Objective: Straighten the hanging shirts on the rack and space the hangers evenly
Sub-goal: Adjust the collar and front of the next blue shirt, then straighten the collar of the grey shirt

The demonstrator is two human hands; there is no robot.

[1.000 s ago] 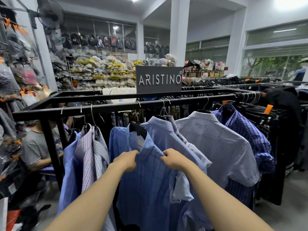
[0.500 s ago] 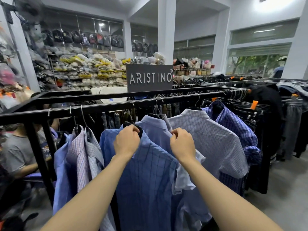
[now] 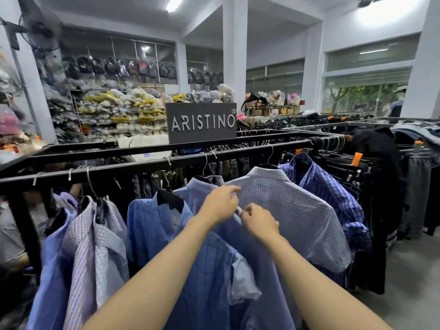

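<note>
A clothing shop floor, grey tile under strip lights, is packed with racks, and the nearest one is a black metal rail (image 3: 123, 169) crossing the view.

Closest in, both hands meet at the shoulder of a plain pale-blue shirt (image 3: 197, 186), which hangs between a darker blue windowpane-check shirt (image 3: 152, 225) and a white fine-check shirt (image 3: 285, 206). The left hand (image 3: 220, 206) has its fingers curled onto the fabric near the collar seam. The right hand (image 3: 259, 221) pinches a small white edge just beside it, perhaps a tag or placket; it is too small to tell.

The risk, as I judge it, is pulling downward or sideways on cloth alone: the shirt could slide off its hanger, or the hook could swing and knock the neighbours closer. The darker blue shirt already sits crooked, with its black hanger (image 3: 170, 198) exposed at the open collar.

Spacing looks uneven. Lilac and striped shirts (image 3: 95, 229) bunch at the left, and a dark blue plaid shirt (image 3: 326, 186) crowds the right.

Beyond stand an ARISTINO sign (image 3: 201, 122) and shelves of bagged stock (image 3: 114, 110).
</note>
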